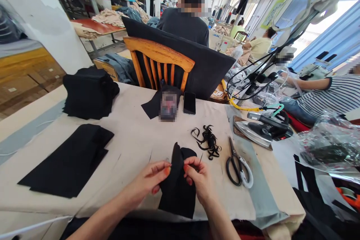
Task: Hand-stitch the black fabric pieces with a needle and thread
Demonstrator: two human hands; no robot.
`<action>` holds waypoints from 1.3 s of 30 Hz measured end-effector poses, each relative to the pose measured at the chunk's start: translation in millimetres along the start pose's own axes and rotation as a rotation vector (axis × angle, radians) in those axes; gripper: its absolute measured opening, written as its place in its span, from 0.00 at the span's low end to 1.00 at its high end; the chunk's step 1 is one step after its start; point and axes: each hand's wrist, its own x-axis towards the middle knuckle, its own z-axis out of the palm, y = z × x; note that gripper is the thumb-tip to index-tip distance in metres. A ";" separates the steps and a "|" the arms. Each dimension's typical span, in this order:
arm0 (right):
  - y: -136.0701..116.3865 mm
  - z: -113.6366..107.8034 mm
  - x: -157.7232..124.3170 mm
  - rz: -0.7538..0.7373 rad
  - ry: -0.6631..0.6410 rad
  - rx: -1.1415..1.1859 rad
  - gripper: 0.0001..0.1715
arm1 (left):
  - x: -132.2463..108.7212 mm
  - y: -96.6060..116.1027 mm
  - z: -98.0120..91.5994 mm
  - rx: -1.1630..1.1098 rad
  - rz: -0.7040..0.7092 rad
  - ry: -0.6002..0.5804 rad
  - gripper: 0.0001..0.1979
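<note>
A black fabric piece (pixel 178 191) hangs between my two hands near the table's front edge, folded along its upper part. My left hand (pixel 157 174) pinches its left edge between thumb and fingers. On the other side, my right hand (pixel 197 172) is closed on the cloth, and a thin dark pointed thing sticks up beside its fingers, too small to name. Beyond my right hand lies a tangle of narrow black strips (pixel 209 140). Scissors (pixel 237 167) with one handle wrapped in white rest to the right of it.
Flat black fabric pieces (pixel 67 161) and a thick black stack (pixel 88 93) lie at left. A phone (pixel 189 103) is at the far edge, before a wooden chair (pixel 160 58). An iron (pixel 263 129) with cables sits at right. Several people work at machines beyond.
</note>
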 end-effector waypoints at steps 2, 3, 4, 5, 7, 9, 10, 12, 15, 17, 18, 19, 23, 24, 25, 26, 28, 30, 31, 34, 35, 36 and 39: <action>1.5 9.7 0.6 0.025 0.009 0.110 0.12 | -6.5 3.3 -0.6 -0.036 0.004 -0.006 0.24; 2.8 14.7 1.0 0.029 0.014 0.152 0.12 | -9.0 4.1 -0.9 -0.040 0.015 0.016 0.23; 4.2 19.6 1.4 0.028 0.020 0.185 0.13 | -10.7 4.4 -1.1 -0.036 0.032 0.062 0.18; 5.4 24.3 1.8 0.023 0.029 0.209 0.13 | -11.8 4.4 -1.4 -0.027 0.054 0.130 0.13; 6.0 32.3 2.4 -0.003 0.054 0.233 0.13 | -12.6 3.6 -2.1 -0.011 0.095 0.280 0.06; 2.6 38.0 2.6 -0.044 0.073 0.222 0.11 | -12.7 2.2 -3.1 -0.022 0.118 0.361 0.07; -0.6 40.0 2.6 -0.065 0.075 0.208 0.09 | -12.4 1.4 -3.7 -0.037 0.120 0.366 0.11; -9.0 42.8 2.0 -0.149 0.040 0.137 0.04 | -11.3 -0.2 -5.5 -0.075 0.102 0.344 0.22; -19.4 45.6 0.5 -0.329 -0.025 -0.026 0.08 | -8.2 -0.9 -10.3 -0.120 0.023 0.326 0.23; -21.4 47.0 -0.2 -0.406 0.016 -0.127 0.10 | -6.4 0.6 -14.9 -0.139 -0.024 0.326 0.15; -21.0 47.6 -0.2 -0.421 0.055 -0.172 0.09 | -6.0 1.8 -17.4 -0.148 -0.036 0.326 0.13; -20.0 47.9 0.3 -0.437 0.087 -0.229 0.10 | -5.9 3.3 -19.9 -0.158 -0.041 0.326 0.12; -16.6 48.5 6.0 -0.544 0.064 -0.424 0.11 | -8.0 8.5 -28.0 -0.193 0.002 0.345 0.08; -16.9 48.8 7.8 -0.561 0.051 -0.427 0.11 | -8.6 9.1 -29.6 -0.197 0.018 0.355 0.07; -17.9 49.3 9.1 -0.569 0.050 -0.415 0.11 | -9.2 9.4 -31.0 -0.197 0.028 0.367 0.06; -19.3 50.1 9.9 -0.574 0.057 -0.397 0.13 | -9.6 9.3 -32.3 -0.192 0.035 0.383 0.05; -23.2 53.4 8.8 -0.600 0.071 -0.395 0.13 | -10.0 8.2 -34.3 -0.166 0.040 0.433 0.06; -27.3 59.7 4.5 -0.668 0.052 -0.444 0.13 | -9.9 6.5 -35.3 -0.123 0.043 0.500 0.07; -28.9 64.0 1.6 -0.708 0.037 -0.477 0.14 | -9.8 5.7 -35.5 -0.100 0.046 0.534 0.06; -30.3 78.8 -5.5 -0.789 0.039 -0.585 0.14 | -9.2 4.4 -35.3 -0.056 0.062 0.604 0.05; -29.7 83.2 -6.1 -0.790 0.063 -0.617 0.16 | -8.9 4.4 -35.2 -0.053 0.070 0.617 0.05; -28.9 86.9 -5.7 -0.778 0.095 -0.646 0.17 | -8.6 4.5 -35.3 -0.051 0.078 0.628 0.05; -27.0 91.4 0.3 -0.745 0.178 -0.689 0.20 | -7.5 4.9 -36.9 -0.049 0.116 0.663 0.04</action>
